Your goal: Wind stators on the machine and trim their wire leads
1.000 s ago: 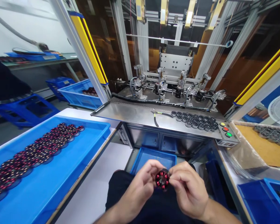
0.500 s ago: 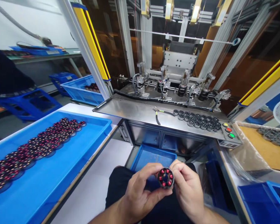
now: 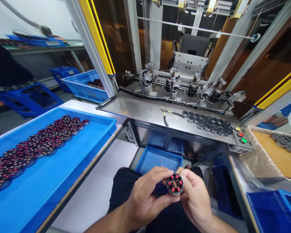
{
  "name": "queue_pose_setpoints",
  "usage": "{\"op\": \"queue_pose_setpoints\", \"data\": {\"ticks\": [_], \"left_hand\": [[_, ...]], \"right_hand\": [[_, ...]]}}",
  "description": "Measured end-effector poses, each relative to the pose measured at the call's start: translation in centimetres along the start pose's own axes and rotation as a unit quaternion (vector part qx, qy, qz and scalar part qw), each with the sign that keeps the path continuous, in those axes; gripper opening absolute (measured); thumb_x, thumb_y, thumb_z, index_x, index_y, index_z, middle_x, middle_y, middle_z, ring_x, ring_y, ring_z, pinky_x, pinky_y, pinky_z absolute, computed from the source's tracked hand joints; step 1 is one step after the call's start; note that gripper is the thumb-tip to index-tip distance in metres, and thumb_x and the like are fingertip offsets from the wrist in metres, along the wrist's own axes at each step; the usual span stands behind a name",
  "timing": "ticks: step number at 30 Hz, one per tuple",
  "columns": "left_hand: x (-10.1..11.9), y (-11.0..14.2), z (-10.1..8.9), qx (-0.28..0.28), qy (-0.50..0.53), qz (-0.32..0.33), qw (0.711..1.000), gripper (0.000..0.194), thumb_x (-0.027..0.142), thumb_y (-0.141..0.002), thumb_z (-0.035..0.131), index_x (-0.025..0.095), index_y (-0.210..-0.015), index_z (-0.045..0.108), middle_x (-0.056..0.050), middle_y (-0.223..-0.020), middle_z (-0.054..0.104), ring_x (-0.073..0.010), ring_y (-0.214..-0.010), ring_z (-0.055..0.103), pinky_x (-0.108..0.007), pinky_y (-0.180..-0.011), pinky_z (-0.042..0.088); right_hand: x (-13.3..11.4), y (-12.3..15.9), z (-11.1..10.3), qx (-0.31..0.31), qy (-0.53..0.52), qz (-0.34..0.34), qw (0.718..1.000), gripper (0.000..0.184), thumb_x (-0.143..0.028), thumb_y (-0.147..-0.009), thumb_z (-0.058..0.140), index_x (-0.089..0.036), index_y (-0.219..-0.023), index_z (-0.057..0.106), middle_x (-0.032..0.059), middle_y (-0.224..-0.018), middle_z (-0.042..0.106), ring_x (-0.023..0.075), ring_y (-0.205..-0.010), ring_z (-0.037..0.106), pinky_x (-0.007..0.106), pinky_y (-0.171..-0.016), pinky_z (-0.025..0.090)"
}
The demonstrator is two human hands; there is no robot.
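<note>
Above my lap, a wound motor stator [image 3: 169, 188] faces me, a round dark ring with several red wire coils around an open centre. My left hand [image 3: 151, 191] grips it from the left, thumb below and fingers over the top. At its right rim, my right hand [image 3: 195, 191] is closed, thumb and forefinger pressed together against the edge; any wire between them is too small to make out. A small dark, reddish piece [image 3: 188, 166] shows just behind the right fingers, mostly hidden.
On my left, a blue tray [image 3: 97, 145] holds rows of wound stators [image 3: 42, 139]. A winding machine [image 3: 191, 68] stands ahead. Its steel ledge [image 3: 133, 108] bears cutting pliers [image 3: 165, 117], black unwound cores [image 3: 208, 123] and push buttons [image 3: 241, 134]. A lower blue tray [image 3: 145, 158] lies beyond my knees; a carton [image 3: 264, 161] is at right.
The stator has turned slightly and shifted a little right, so its open centre shows lighter. Both hands keep their hold. The view has tilted slightly, and the reddish piece behind my right fingers now shows.
</note>
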State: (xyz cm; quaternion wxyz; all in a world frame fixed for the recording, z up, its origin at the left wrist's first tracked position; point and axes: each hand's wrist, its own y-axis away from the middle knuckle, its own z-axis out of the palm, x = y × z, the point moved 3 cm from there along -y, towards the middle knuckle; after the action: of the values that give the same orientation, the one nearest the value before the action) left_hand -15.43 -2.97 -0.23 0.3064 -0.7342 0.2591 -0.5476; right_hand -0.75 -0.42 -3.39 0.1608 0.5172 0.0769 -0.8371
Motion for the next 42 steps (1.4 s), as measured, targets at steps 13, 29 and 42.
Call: {"op": "queue_pose_setpoints", "data": {"ticks": [13, 29, 42], "left_hand": [[-0.3, 1.3, 0.3, -0.065, 0.263, -0.155, 0.950, 0.046, 0.006, -0.080, 0.070, 0.034, -0.117, 0.069, -0.006, -0.126, 0.060, -0.0226, -0.117, 0.061, -0.035, -0.099, 0.052], [-1.3, 1.0, 2.7, -0.038, 0.488, -0.433, 0.757, 0.034, 0.031, -0.076, 0.083, 0.015, -0.102, 0.069, -0.005, -0.083, 0.076, -0.0134, -0.069, 0.073, -0.019, -0.060, 0.057], [-1.6, 1.4, 2.7, -0.007, 0.492, -0.413, 0.767, 0.030, 0.023, -0.078, 0.081, 0.017, -0.103, 0.066, -0.004, -0.086, 0.074, -0.0159, -0.072, 0.074, -0.021, -0.061, 0.057]], "right_hand": [[-3.5, 0.7, -0.7, -0.038, 0.293, -0.284, 0.912, 0.016, -0.017, -0.096, 0.053, -0.020, -0.083, 0.061, 0.0014, -0.074, 0.057, 0.0140, -0.068, 0.059, 0.027, -0.061, 0.050], [-7.7, 0.4, -0.8, -0.164, 0.419, -0.391, 0.803, 0.030, -0.019, -0.085, 0.067, -0.018, -0.114, 0.059, 0.0086, -0.084, 0.066, 0.0215, -0.074, 0.065, 0.037, -0.064, 0.059], [-8.5, 0.5, -0.1, -0.153, 0.460, -0.352, 0.801, 0.016, -0.005, -0.087, 0.064, -0.017, -0.098, 0.068, 0.0052, -0.079, 0.067, 0.0140, -0.068, 0.065, 0.025, -0.060, 0.054]]}}
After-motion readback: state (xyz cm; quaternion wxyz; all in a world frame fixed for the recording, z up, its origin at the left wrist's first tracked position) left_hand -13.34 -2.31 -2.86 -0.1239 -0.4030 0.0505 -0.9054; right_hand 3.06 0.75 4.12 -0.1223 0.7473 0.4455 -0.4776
